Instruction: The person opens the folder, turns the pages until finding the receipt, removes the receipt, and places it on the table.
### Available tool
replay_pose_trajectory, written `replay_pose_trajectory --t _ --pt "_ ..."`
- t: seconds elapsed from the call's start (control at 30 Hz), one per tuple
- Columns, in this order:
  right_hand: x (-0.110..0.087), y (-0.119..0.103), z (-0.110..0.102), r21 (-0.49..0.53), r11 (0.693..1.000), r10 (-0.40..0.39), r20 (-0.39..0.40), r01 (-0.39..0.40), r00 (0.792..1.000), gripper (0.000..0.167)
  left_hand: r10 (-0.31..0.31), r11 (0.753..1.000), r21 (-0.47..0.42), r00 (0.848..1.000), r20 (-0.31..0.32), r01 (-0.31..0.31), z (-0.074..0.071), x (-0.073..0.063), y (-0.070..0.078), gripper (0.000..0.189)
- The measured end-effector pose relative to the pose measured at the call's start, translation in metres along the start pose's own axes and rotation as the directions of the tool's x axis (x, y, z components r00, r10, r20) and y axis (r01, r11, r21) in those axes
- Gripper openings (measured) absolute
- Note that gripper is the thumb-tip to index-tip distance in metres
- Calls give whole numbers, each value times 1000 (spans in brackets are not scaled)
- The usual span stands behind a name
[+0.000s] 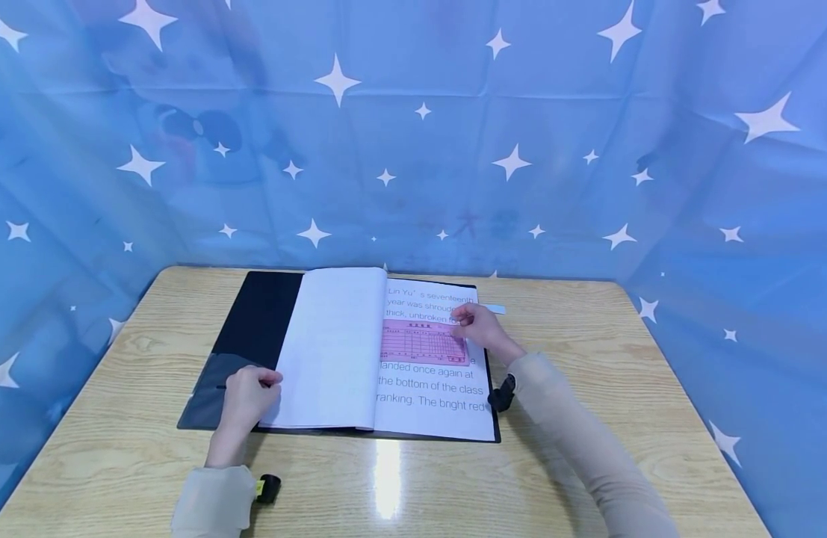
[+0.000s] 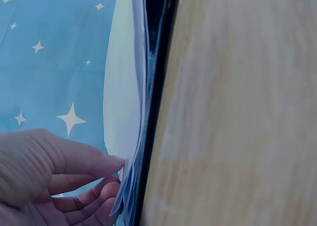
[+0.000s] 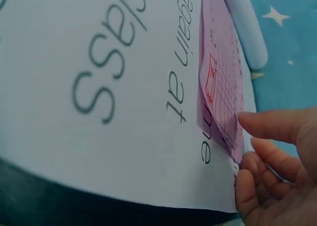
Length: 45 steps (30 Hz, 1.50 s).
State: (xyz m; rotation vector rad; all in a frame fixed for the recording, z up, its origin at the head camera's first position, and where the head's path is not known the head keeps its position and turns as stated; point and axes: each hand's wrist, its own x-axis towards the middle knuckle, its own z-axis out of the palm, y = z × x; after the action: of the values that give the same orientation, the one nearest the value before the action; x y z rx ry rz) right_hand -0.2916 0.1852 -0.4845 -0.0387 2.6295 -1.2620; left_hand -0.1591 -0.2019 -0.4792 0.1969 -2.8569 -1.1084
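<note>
An open black folder lies on the table with white pages turned to its left side. My left hand is at the lower left edge of the white pages, and in the left wrist view its thumb and fingers pinch the page edges. Across the printed page on the right lies a pink printed form slip. My right hand pinches the slip's right end between thumb and index finger, and the slip bows up off the page in the right wrist view.
A pale blue tab sticks out past the folder's right edge, by the right hand. The wooden table extends around the folder. Behind it hangs a blue curtain with white stars.
</note>
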Motion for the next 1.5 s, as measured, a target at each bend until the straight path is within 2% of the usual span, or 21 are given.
replay_pose_trajectory --t 0.37,0.63,1.0,1.23,1.5 --pt "1 4 2 -54 997 -46 2 46 999 28 19 1000 14 999 39 -19 0 -1 -1 18" --pt "2 5 2 -67 994 -91 5 91 996 21 18 1000 12 999 39 -18 0 -3 -2 21" --pt "5 3 0 -96 989 -109 65 115 992 12 31 1000 3 999 36 -31 0 -3 -3 20" --pt "4 0 1 -114 987 -101 69 109 992 10 47 999 -7 999 19 -47 0 -3 -5 20" --pt "5 0 1 -130 983 -116 82 126 990 8 39 999 -22 999 19 -39 2 -2 -8 20"
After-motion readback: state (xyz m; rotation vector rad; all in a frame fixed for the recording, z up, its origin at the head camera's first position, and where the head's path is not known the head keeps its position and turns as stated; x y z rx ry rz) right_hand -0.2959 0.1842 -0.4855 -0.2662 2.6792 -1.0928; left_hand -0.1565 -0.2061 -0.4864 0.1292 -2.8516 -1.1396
